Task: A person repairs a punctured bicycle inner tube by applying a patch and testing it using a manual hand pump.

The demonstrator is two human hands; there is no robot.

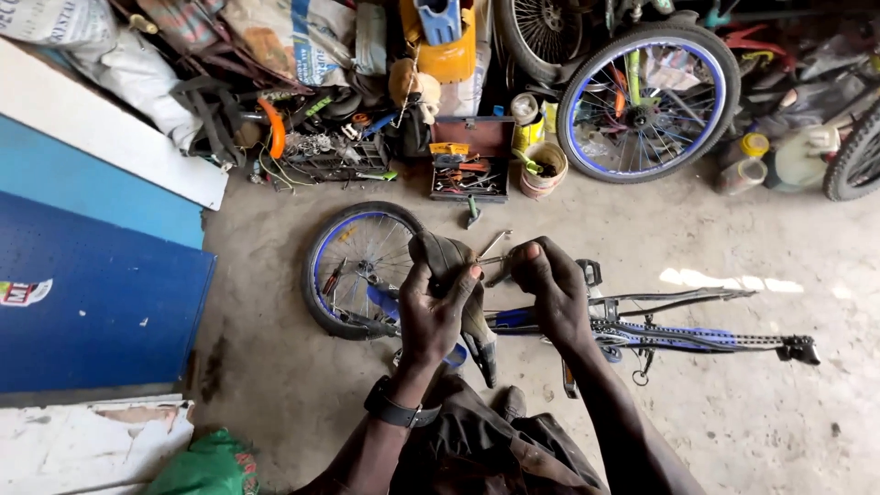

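Black and worn, the bicycle saddle [449, 275] sat upside down in your grip above the blue bicycle frame [642, 332] lying on the concrete floor [733, 412]. Your left hand [431, 316] closed around its underside; your right hand [550, 284] pinched a thin metal tool [493, 260] against it. Beyond your hands a spoked wheel [362, 266] lay flat, with an open toolbox [470, 165] and a second wheel [649, 101] near the floor's far edge.
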